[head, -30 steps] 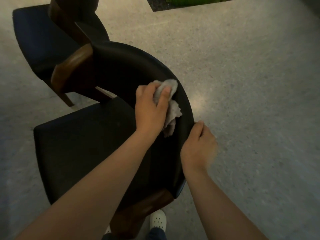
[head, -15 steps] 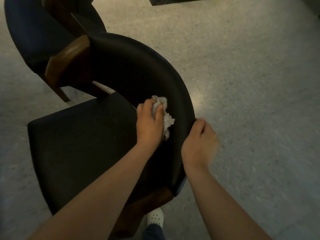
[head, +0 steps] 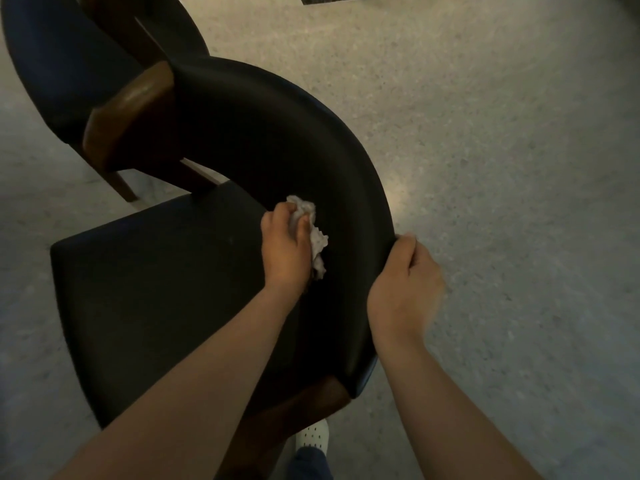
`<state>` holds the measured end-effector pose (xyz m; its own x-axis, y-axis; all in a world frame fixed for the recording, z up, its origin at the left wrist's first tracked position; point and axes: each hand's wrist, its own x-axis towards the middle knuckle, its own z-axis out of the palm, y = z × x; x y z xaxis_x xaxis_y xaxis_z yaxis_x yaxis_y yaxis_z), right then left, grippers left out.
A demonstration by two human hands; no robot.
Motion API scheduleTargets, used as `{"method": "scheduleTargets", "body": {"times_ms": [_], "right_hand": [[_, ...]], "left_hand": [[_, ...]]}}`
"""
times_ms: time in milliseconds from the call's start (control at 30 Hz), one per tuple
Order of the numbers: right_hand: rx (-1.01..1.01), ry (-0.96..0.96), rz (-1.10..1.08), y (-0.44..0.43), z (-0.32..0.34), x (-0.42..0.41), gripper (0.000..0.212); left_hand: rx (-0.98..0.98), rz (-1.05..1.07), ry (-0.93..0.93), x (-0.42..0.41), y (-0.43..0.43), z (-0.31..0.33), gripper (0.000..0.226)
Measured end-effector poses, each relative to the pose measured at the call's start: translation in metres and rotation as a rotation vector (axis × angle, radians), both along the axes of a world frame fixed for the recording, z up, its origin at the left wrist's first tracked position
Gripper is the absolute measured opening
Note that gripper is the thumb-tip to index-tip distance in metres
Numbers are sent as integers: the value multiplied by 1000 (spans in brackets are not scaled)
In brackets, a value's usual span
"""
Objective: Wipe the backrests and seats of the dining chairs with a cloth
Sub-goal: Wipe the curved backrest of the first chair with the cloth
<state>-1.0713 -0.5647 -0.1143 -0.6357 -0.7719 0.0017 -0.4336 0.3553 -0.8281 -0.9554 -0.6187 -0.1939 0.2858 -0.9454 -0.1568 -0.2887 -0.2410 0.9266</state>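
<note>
At frame centre, the left hand clutches a crumpled cloth against the black backrest's inner face, while the right hand grips its top edge, centre-right.

R hand: fingertips hidden at backrest rim | cloth: part under L hand | 2nd chair: cut off top-left
</note>
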Motion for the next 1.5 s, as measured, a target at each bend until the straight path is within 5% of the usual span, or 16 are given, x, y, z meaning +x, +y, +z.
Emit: {"method": "scheduleTargets", "body": {"times_ms": [600,800,1500], "right_hand": [[10,-14,-11,-2,1,-1,47],[12,-1,-12,-1,1,-1,45],[143,19,156,-28,14,-1,52]], "left_hand": [[325,-3,-16,27,6,-47,26],[422,-124,-49,38,7,-43,12],[-36,-75,-81,38,-12,79,14]]}}
